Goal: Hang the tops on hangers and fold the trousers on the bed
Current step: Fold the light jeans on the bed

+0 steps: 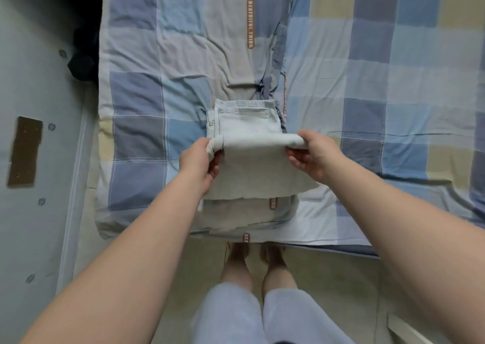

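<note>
— Both hands on the one pair, then? Which step was that?

— Folding the trousers. My left hand and my right hand each gripped one end of a raised fold, fingers curled round the cloth, in the middle of the frame.

— And where did the pair lie?

— On the bed, close to its lower edge. The folded part with the seams lay flat just above my hands in the picture. A loose flap ran from my fingers down toward the bottom of the frame.

— What did the next move call for?

— By my reckoning the fold was about half made. The held edge needed carrying up over the flat part with both ends kept level, so the sides would match. Then I'd let go and press it flat.

— How did the cloth look?

— Pale, a washed-out blue-grey, lightly creased. It had been brought down to a narrow strip no wider than the gap between my hands. I took it for something thick, like denim, so I expected the fold to stay put.

— Any tops or hangers?

— No hanger showed. A dark bundle sat at the upper left beside the bed, and I couldn't tell what it was.
</note>
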Available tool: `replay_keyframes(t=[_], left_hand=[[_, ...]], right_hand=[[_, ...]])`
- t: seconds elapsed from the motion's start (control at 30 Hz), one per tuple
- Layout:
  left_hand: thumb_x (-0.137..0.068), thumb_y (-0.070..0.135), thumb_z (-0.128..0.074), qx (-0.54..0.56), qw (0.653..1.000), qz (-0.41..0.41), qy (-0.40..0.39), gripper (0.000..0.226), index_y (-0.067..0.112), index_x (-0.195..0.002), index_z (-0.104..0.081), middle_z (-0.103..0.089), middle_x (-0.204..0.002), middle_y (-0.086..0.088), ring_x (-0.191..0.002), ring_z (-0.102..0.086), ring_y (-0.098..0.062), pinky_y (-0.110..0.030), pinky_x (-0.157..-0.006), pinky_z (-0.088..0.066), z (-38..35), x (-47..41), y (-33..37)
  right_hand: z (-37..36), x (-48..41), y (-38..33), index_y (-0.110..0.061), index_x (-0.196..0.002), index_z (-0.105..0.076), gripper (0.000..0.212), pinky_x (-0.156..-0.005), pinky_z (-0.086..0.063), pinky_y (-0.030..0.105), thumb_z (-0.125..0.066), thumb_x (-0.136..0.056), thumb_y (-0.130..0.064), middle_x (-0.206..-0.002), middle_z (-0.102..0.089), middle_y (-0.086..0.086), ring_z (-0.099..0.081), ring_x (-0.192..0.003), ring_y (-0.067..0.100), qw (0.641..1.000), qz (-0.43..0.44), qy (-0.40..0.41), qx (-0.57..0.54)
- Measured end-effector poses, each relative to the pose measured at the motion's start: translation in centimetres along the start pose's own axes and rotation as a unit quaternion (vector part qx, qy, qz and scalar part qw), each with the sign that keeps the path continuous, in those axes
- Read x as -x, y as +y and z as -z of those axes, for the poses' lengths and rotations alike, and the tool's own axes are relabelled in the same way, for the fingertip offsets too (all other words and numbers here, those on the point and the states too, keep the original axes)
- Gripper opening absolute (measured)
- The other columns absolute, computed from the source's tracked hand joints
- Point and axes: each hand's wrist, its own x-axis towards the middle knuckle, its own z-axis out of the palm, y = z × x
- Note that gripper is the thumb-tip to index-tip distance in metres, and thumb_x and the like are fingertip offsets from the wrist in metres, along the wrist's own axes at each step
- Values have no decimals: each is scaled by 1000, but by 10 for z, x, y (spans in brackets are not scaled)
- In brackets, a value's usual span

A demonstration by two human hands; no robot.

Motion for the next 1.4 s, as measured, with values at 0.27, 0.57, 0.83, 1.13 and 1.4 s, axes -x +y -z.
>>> replay_keyframes(t=[0.27,0.57,0.83,1.13,1.4], left_hand=[[-94,47,-59,-29,997,-72,13,26,22,-97,-67,-74,-86,-2,-57,-55,-11,-24,-53,-40,-57,-108,49],[-90,55,-59,-620,720,-308,-42,85,39,-159,-12,-1,-170,5,-156,-1,-16,-42,-125,-7,-54,-164,-33],[-71,66,-75,-489,819,-262,145,114,31,-159,-12,-9,-169,1,-153,-14,-27,-48,-122,-15,-40,-162,-39],[-49,71,-87,-310,948,-62,39,114,16,-140,-48,-59,-132,4,-113,-60,-23,-36,-98,-46,-27,-184,-22],[-62,34,-94,-211,971,14,-110,74,18,-128,-65,-77,-109,-4,-96,-75,-30,-49,-91,-58,-25,-155,-10]], right_hand=[[-43,-118,-55,-13,-113,-64,26,-66,-56,32,-55,-94,-28,-92,-74,9,-69,-72,19,992,47,12,115],[-41,-173,19,-17,-160,5,101,-121,-28,34,-65,-92,-39,-158,-33,-4,-27,-148,15,857,217,-139,445],[7,-163,58,-19,-159,-21,82,-122,-24,42,-66,-93,-38,-161,-30,2,-28,-148,23,895,230,29,381],[3,-180,55,-23,-119,-65,45,-77,-52,25,-78,-82,-46,-108,-72,-6,-68,-95,12,958,64,-100,262],[2,-161,39,-26,-121,-66,35,-80,-50,23,-74,-89,-37,-113,-71,-10,-67,-103,10,952,112,-131,253]])
